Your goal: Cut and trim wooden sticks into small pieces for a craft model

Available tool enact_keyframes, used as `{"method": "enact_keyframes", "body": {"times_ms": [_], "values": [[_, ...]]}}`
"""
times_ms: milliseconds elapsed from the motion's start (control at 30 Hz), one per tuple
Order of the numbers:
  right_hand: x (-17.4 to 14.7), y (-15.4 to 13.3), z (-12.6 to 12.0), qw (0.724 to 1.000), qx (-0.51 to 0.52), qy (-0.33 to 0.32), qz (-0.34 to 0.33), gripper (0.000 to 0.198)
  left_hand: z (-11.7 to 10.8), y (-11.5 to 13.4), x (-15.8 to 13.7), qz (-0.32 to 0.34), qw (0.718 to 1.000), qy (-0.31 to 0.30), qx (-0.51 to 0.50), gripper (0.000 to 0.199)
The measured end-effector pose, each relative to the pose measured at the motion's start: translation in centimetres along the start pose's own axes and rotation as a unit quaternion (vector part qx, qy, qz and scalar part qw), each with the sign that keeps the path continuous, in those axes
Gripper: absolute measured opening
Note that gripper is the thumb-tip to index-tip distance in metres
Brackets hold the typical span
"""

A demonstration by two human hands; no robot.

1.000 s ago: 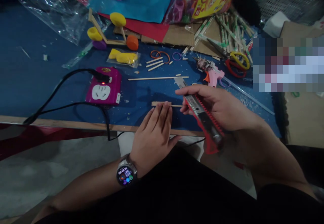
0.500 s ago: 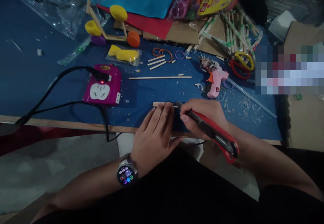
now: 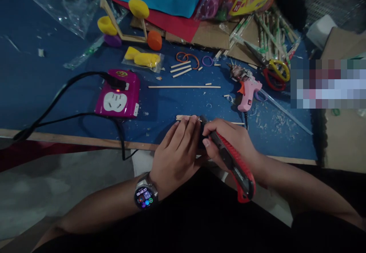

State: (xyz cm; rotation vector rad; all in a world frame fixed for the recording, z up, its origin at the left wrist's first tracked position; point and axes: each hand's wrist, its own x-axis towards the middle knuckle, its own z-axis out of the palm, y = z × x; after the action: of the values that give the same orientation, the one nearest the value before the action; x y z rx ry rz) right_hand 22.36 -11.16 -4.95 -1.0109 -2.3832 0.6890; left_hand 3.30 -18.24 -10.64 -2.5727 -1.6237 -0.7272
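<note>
Short wooden sticks (image 3: 179,117) lie side by side near the table's front edge. Across them rests my left hand (image 3: 177,154), its fingers together and pressing them down on the blue tabletop. My right hand (image 3: 230,138) is wrapped round a red and black utility knife (image 3: 237,165), whose blade (image 3: 203,119) points away from me, just right of my left fingertips. A thin wooden stick (image 3: 239,123) shows beyond my right knuckles; its middle is hidden by that hand. Whether the blade touches the wood, I cannot tell.
A longer stick (image 3: 184,87) and several short pieces (image 3: 180,67) lie ahead. To the right are a pink glue gun (image 3: 248,93) and scissors (image 3: 276,72). At left stands a magenta power socket (image 3: 131,93) with black cables. Behind is a wheeled stick frame (image 3: 133,39).
The knife has turned more upright, its handle end swinging left towards me. More of the thin stick now shows right of my right hand. The whole view has shifted slightly.
</note>
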Motion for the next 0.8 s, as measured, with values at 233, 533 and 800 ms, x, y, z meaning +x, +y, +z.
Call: {"method": "enact_keyframes", "body": {"times_ms": [233,533,800], "values": [[-0.8,-1.0,1.4,0.999,0.005,0.036,0.036,0.009,-0.5,-0.3,0.2,0.021,1.0,-0.004,0.003,0.065],[-1.2,-1.0,2.8,0.998,-0.004,0.058,0.03,0.016,-1.0,-0.7,0.4,0.037,0.999,-0.021,0.0,0.055],[-1.3,-0.9,3.1,0.997,-0.009,0.069,0.014,0.018,-1.0,-0.8,0.6,0.039,0.999,-0.018,0.001,0.04]]}}
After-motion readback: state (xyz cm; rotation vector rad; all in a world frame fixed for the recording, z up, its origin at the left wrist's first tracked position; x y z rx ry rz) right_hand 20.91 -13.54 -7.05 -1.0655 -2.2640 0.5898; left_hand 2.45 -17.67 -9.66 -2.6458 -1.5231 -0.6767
